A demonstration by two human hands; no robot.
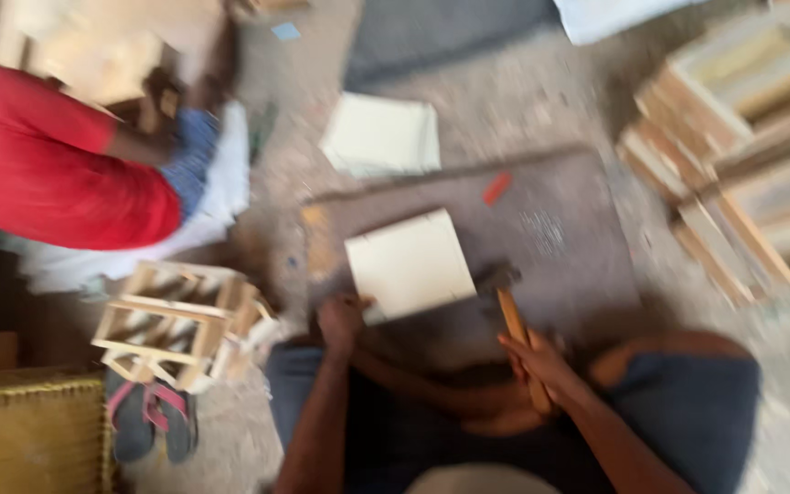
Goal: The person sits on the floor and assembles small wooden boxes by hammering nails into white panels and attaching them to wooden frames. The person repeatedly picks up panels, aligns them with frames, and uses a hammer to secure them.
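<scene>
Crouching at the upper left of the frame is another person in a red shirt, and below that a slatted wooden frame stands above a pair of sandals. Near the centre the left hand pinches the lower left corner of a pale square board lying on a grey mat. Just right of it the right hand is wrapped around the wooden handle of a hammer whose head sits beside the board's right edge, with stacked wooden frames at the far right.

A pale square wooden board is lying flat mid-frame, a wooden-handled hammer angling up beside its right edge.
</scene>
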